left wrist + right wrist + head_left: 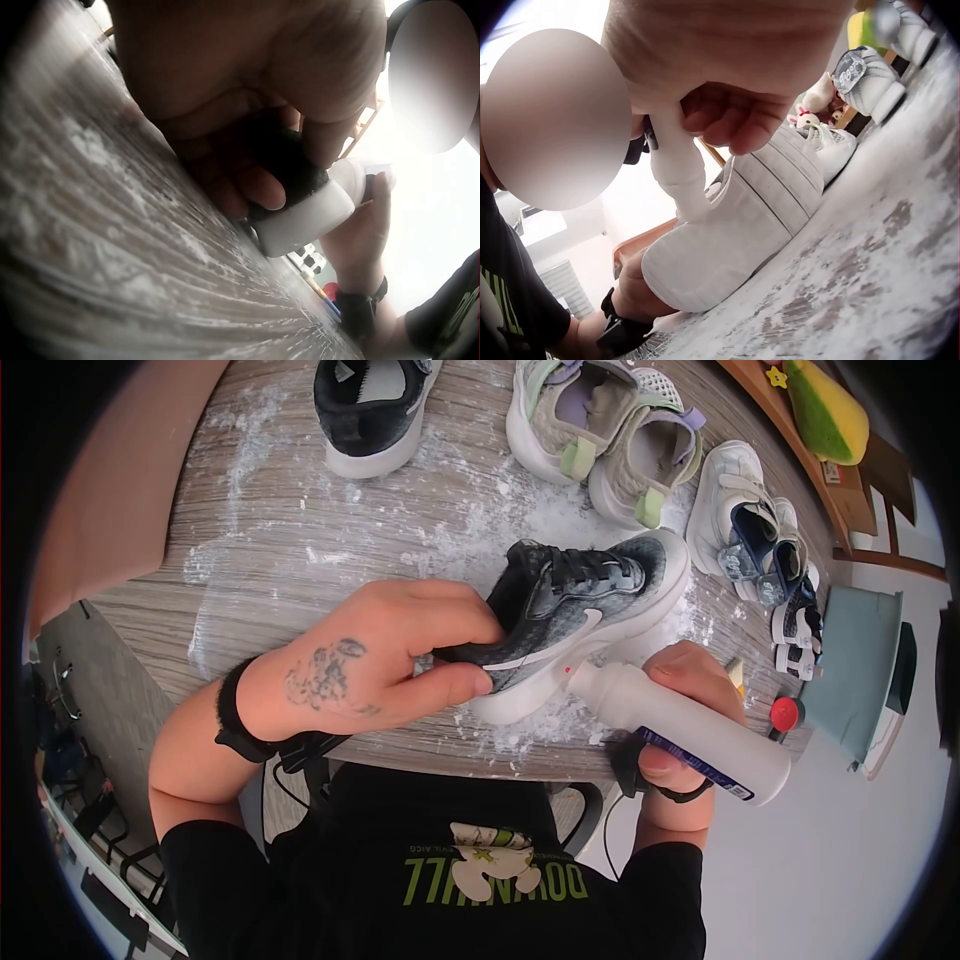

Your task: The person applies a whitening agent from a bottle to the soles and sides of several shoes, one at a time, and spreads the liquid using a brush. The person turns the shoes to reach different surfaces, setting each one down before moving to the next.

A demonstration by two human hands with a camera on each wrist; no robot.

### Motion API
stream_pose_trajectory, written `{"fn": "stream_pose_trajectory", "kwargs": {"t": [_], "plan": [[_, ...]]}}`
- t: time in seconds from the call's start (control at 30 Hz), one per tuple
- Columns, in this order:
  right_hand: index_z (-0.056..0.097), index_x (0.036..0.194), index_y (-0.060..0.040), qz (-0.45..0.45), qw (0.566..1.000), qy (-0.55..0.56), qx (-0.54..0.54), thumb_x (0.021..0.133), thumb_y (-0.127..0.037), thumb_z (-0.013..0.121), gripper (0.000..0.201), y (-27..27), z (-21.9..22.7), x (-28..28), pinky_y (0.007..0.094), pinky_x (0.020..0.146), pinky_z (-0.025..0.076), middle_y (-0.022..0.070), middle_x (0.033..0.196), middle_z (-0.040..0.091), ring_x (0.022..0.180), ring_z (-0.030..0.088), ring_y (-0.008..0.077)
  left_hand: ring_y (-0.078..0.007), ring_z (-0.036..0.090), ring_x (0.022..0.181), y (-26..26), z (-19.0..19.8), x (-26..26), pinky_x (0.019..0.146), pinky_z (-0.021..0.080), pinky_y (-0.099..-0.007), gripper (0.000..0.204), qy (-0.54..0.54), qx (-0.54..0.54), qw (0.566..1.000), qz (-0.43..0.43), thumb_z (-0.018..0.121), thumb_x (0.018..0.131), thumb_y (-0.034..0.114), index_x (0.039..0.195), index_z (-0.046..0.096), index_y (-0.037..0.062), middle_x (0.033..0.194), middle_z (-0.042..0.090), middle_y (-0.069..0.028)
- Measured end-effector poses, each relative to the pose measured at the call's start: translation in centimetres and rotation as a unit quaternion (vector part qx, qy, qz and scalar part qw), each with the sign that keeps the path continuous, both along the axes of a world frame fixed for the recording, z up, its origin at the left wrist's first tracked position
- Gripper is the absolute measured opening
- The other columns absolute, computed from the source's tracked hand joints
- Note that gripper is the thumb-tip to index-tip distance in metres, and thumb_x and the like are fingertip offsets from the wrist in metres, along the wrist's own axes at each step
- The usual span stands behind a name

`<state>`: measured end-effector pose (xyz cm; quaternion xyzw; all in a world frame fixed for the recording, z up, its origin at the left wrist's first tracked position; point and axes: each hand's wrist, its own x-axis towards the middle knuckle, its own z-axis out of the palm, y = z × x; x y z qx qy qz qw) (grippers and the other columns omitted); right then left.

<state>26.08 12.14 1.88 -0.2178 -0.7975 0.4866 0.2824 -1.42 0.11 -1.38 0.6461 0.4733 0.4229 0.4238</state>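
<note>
A black and grey sneaker with a white sole [570, 610] sits on the powdery table, its toe toward the upper right in the head view. My left hand [370, 650] grips it at the heel collar, thumb outside. Fingers of my right hand [700, 680] wrap a white squeeze bottle [690, 725], tilted with its nozzle at the side of the sole. In the left wrist view the heel of the sole [307, 221] shows below my left hand [247, 67]. The right wrist view has the bottle [677, 161] meeting the pale sole [712, 259] under my right hand [735, 52].
White powder is scattered over the wooden table [290, 540]. A black shoe [375, 420], a pale green-trimmed pair [560, 420] and several other shoes line the far side. At right are a red scoop [787, 713] and a grey-green bin [850, 660].
</note>
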Motion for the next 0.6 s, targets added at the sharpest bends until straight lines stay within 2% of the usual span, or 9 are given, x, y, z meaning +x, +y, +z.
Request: {"fn": "stream_pose_trajectory", "kwargs": {"t": [0.17,0.27,0.6], "plan": [[0.070,0.103,-0.0066,-0.004,0.999,0.040,-0.021,0.073,-0.056,0.079,0.058,-0.08,-0.43,0.15,0.0319,0.061,0.046,0.0066,0.076,0.067,0.067,0.062,0.0208,-0.0308,0.061,0.078,-0.04,-0.14,0.04,0.063,0.049,-0.0372,0.021,-0.004,0.001,1.000,0.002,0.071,0.084,0.012,0.099,0.064,-0.0005,0.090,0.062,-0.0127],[0.071,0.101,-0.0074,0.002,1.000,0.016,-0.011,0.072,-0.060,0.078,0.060,0.08,-0.30,0.00,0.0323,0.061,0.046,0.0062,0.074,0.066,0.067,0.062,0.0208,-0.0347,0.060,0.082,-0.20,-0.07,-0.18,0.073,0.048,-0.0388,0.023,-0.001,-0.026,1.000,-0.014,0.072,0.085,0.014,0.096,0.060,-0.0015,0.092,0.061,-0.0154],[0.070,0.098,-0.0079,-0.023,0.999,0.024,-0.007,0.071,-0.064,0.077,0.063,-0.23,-0.69,-0.21,0.0322,0.061,0.046,0.0052,0.071,0.063,0.067,0.061,0.0204,-0.0351,0.061,0.084,-0.36,-0.17,-0.27,0.073,0.049,-0.0388,0.023,-0.015,-0.040,0.999,-0.013,0.072,0.084,0.013,0.099,0.062,-0.0018,0.094,0.062,-0.0159]]}}
